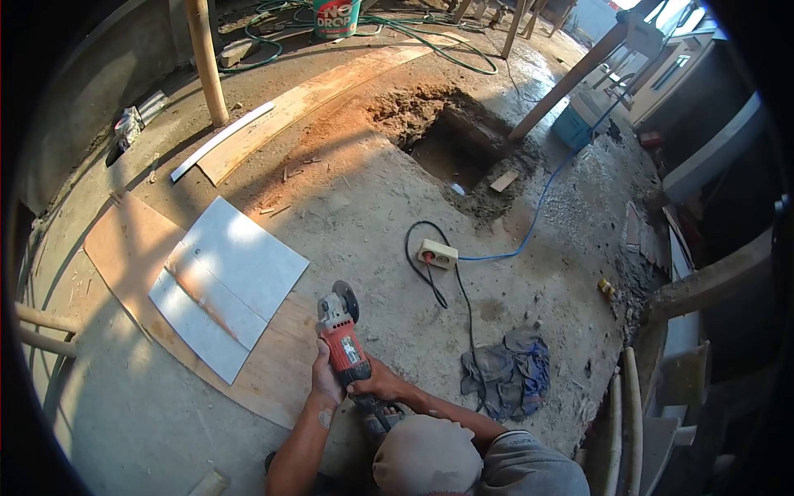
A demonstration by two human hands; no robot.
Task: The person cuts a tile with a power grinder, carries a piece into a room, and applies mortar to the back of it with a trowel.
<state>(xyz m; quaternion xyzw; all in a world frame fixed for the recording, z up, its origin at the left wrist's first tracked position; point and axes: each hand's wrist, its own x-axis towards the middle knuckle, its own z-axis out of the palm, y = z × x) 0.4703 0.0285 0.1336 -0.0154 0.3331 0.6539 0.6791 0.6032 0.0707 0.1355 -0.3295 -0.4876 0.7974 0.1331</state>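
Observation:
A red and black angle grinder (342, 345) points away from me, its dark disc (347, 302) at the far end. My left hand (326, 377) is closed round the left side of its body. My right hand (379, 382) grips the black rear part. Left of the grinder, a pale grey tile (240, 269) with a thin line across it lies on a plywood sheet (285, 364). A narrow brownish strip (203, 298) crosses the tile. The disc is apart from the tile. A rounded beige cloth shape (426, 455) hides part of the grinder's rear.
A socket block (438, 254) with black and blue cables lies ahead on the concrete. A dark crumpled cloth (509, 374) is to the right. Farther off are a dug pit (451, 157), a long board (322, 87), wooden posts (207, 66) and a blue bucket (572, 124).

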